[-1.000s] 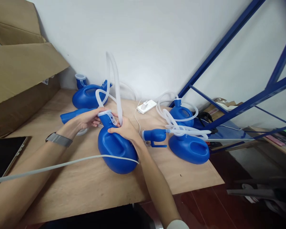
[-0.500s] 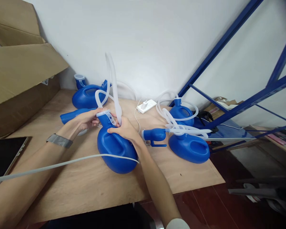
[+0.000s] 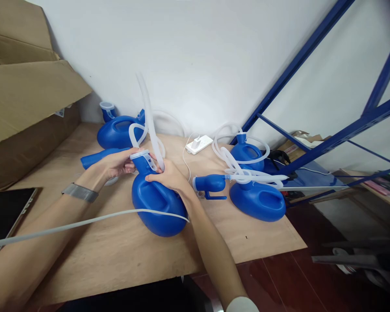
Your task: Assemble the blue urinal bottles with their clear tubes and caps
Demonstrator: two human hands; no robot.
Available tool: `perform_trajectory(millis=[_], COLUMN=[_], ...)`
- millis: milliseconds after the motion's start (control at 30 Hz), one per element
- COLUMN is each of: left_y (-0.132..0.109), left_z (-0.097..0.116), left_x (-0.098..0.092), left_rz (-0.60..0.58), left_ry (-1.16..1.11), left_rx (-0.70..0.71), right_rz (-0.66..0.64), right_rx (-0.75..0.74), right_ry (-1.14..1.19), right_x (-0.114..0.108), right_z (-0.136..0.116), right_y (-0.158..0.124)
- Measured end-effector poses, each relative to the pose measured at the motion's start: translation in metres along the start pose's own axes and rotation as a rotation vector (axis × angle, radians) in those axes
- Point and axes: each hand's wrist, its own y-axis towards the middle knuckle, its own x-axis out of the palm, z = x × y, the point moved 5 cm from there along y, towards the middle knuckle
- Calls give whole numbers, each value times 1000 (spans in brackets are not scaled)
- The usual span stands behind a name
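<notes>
A blue plastic urinal bottle (image 3: pixel 159 212) stands tilted on the wooden table before me, its neck toward the wall. My left hand (image 3: pixel 119 165) has its fingers closed about the rim of the whitish cap (image 3: pixel 139 154) on the neck. My right hand (image 3: pixel 169 177) grips the bottle from the right, thumb on its shoulder, other fingers behind the neck and partly hidden. A pale flexible hose (image 3: pixel 152 130) rises beside that hand, its lower end at the fingers. Left of the bottle lies a blue tubular piece (image 3: pixel 95 158), partly covered by my left hand.
Another blue bottle (image 3: pixel 117 135) stands at the back left by an open carton (image 3: pixel 29 104). Two more bottles (image 3: pixel 260 203) with coiled hoses are at right, beside a blue mouthpiece (image 3: pixel 211 183). A white power strip (image 3: pixel 199 144), a phone (image 3: pixel 8 212) and blue shelving (image 3: pixel 299 86) surround the workspace.
The raised part of the hose has swung left and its upper bend looks different. Both hands keep nearly the same hold on the bottle.
</notes>
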Motion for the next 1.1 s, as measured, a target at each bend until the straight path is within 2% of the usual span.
perform_trajectory(millis=[433,733,1100], left_y=[-10,-10,-12], left_z=[5,5,5], left_x=[9,9,9], left_rz=[120,104,140], left_ry=[-93,-53,-14], left_rx=[-56,-54,-48], right_rz=[-30,-60,-84], right_rx=[-37,-57,-40], right_ry=[-65,-87,-74], right_x=[-1,-4,-5], right_z=[4,14,13], right_y=[5,9,8])
